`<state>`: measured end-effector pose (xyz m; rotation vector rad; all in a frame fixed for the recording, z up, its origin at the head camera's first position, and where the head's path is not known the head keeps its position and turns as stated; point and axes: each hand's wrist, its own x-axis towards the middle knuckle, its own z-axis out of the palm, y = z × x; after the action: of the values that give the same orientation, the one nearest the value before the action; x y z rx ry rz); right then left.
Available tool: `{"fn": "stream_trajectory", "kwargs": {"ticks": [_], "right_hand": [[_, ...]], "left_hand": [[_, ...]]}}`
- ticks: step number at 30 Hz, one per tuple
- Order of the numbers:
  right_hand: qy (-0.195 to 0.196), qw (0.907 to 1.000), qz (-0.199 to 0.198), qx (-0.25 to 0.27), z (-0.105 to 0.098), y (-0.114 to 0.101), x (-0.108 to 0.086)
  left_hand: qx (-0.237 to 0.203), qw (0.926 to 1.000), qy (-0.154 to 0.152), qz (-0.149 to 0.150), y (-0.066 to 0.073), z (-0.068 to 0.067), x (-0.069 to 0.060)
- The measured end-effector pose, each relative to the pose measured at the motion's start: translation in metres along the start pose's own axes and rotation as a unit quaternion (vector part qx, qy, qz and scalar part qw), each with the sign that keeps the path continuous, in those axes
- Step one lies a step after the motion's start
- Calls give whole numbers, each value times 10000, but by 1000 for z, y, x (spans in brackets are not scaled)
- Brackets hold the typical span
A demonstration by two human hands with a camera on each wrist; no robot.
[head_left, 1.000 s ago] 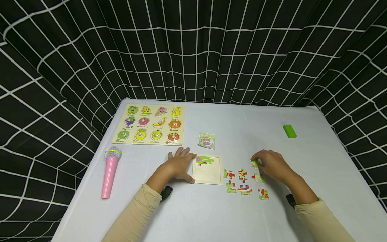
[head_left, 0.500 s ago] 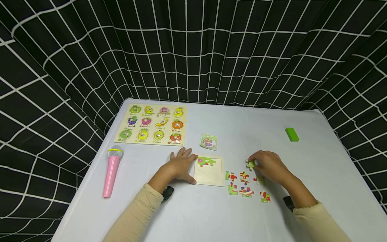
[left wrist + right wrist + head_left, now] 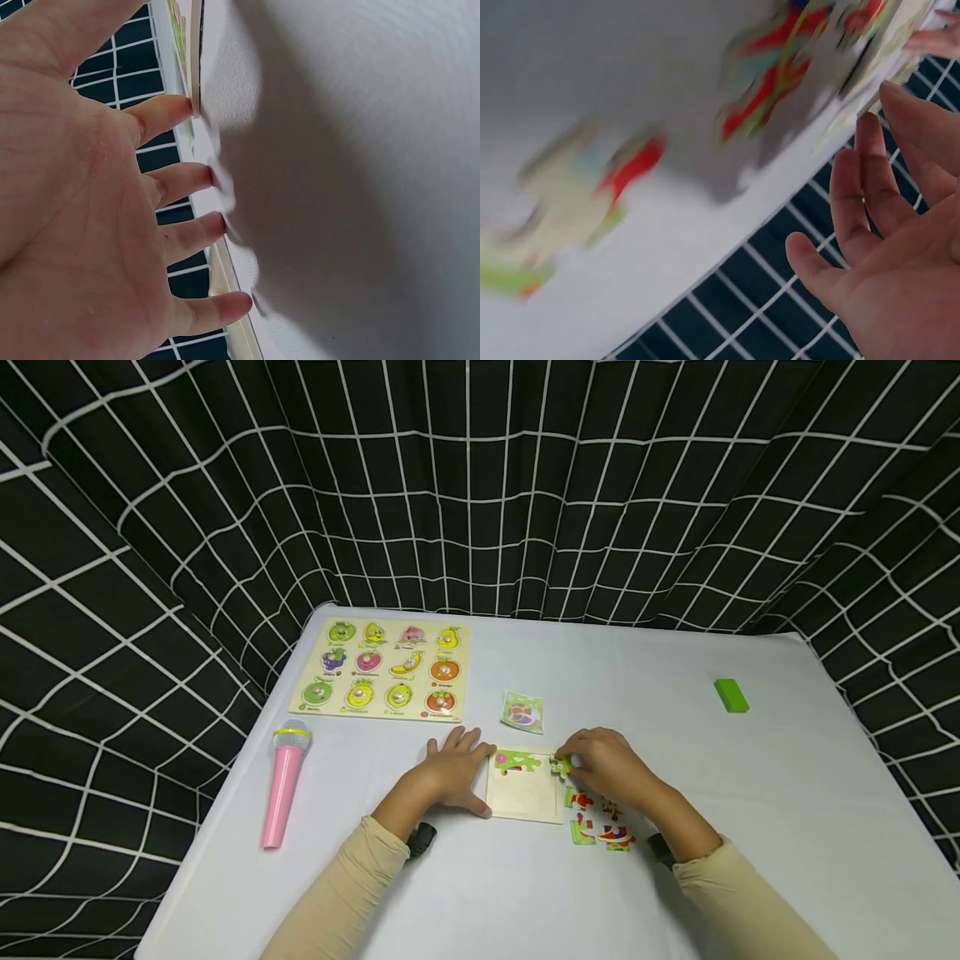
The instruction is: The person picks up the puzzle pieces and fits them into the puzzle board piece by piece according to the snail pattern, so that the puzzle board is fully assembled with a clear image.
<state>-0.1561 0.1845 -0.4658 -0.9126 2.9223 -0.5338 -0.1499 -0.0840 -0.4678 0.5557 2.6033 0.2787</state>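
Note:
In the head view, a square wooden tray (image 3: 524, 795) has joined green puzzle pieces (image 3: 517, 762) along its top left. My left hand (image 3: 452, 777) lies spread at the tray's left side, a finger and the thumb touching its edge; in the left wrist view the left hand's (image 3: 97, 202) fingers are extended. My right hand (image 3: 611, 766) pinches a green puzzle piece (image 3: 561, 766) at the tray's upper right corner. Several loose red and green pieces (image 3: 615, 836) lie right of the tray, some hidden under the right hand. The right wrist view shows the right hand (image 3: 892, 195) beside blurred pieces (image 3: 570, 195).
Behind the tray lies a small picture card (image 3: 522, 712). A fruit puzzle board (image 3: 381, 670) is at the back left, with a pink microphone (image 3: 281, 789) in front of it. A green block (image 3: 731, 695) lies at the right, and black gridded curtain surrounds the table's back and sides.
My right hand has lifted the green piece from among the loose ones and carried it left to the tray's corner. The left hand has stayed at the tray's left edge.

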Motion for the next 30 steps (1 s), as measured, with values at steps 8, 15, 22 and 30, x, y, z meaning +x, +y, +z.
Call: {"fn": "stream_trajectory", "kwargs": {"ticks": [8, 15, 22, 30], "right_hand": [[-10, 10000, -45, -24, 12, -11, 9], [51, 9999, 19, -101, 15, -14, 11], [31, 9994, 88, -343, 15, -17, 11], [-53, 9995, 75, -305, 15, -20, 10]], "left_hand": [[27, 10000, -2, 40, -1, 1, 1], [-38, 10000, 9, 42, 0, -1, 0], [-26, 10000, -7, 25, 0, -2, 0], [-3, 10000, -26, 24, -1, 0, 0]]}}
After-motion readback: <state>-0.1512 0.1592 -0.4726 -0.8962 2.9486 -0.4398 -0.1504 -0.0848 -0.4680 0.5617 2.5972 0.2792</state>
